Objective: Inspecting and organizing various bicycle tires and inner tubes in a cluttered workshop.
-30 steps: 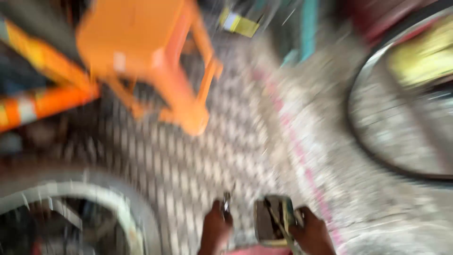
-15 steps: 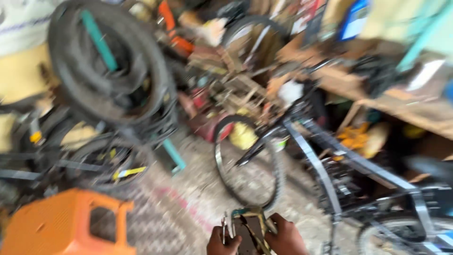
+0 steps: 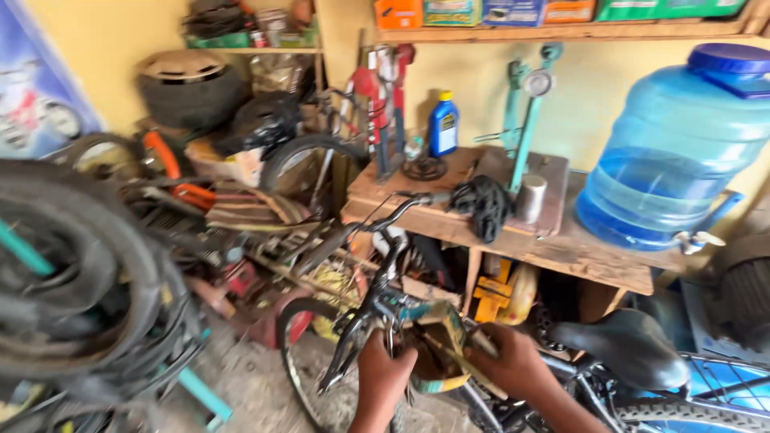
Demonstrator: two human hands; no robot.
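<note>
Low in the middle of the head view, my left hand (image 3: 383, 375) is closed around a thin metal tool, its tip poking up by the knuckles. My right hand (image 3: 512, 365) grips a worn, dirty tin box (image 3: 437, 343) with a teal and yellow rim. Both hands hover in front of a bicycle (image 3: 377, 305) whose handlebar and front wheel (image 3: 309, 369) stand just behind them. The black saddle (image 3: 627, 341) sits to the right of my right hand.
A wooden workbench (image 3: 553, 240) carries a big blue water jug (image 3: 682, 152), a blue oil bottle (image 3: 443, 124), a steel cup (image 3: 530, 198) and a black rag. Stacked tyres (image 3: 80, 281) crowd the left. Shelves with boxes hang above.
The view has swung up from the floor and orange stool to the bench and wall. Both hands keep hold of the tool and the tin box, now raised nearer the bicycle.
</note>
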